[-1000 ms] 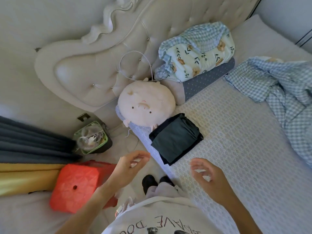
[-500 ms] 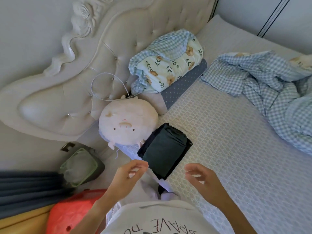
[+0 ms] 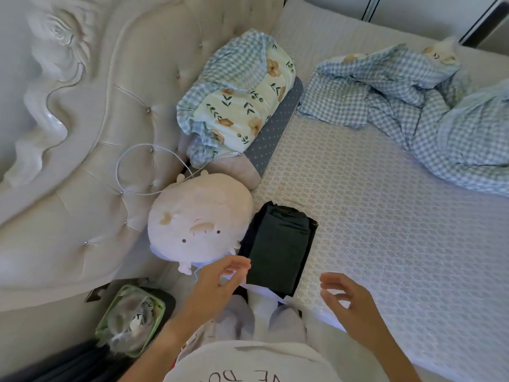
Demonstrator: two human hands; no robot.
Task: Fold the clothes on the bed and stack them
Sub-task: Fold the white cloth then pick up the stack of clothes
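Home bedroom. Bed (image 3: 385,244) w/ patterned white mattress cover, backed by a cream tufted headboard (image 3: 82,166) w/ carved rose trim. Pig plush pillow (image 3: 199,223) sits against it, next to a floral/gingham pillow (image 3: 239,95) on a dotted grey one. Crumpled blue gingham quilt (image 3: 429,117) at far side. Small green bin (image 3: 132,321) w/ plastic liner on floor beside bed; white charging cable (image 3: 132,161) looped over headboard.

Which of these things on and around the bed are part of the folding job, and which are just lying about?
Part of the job:
folded dark clothes
left hand
right hand

Just lying about:
pig cushion
floral pillow
checked blanket
green bin
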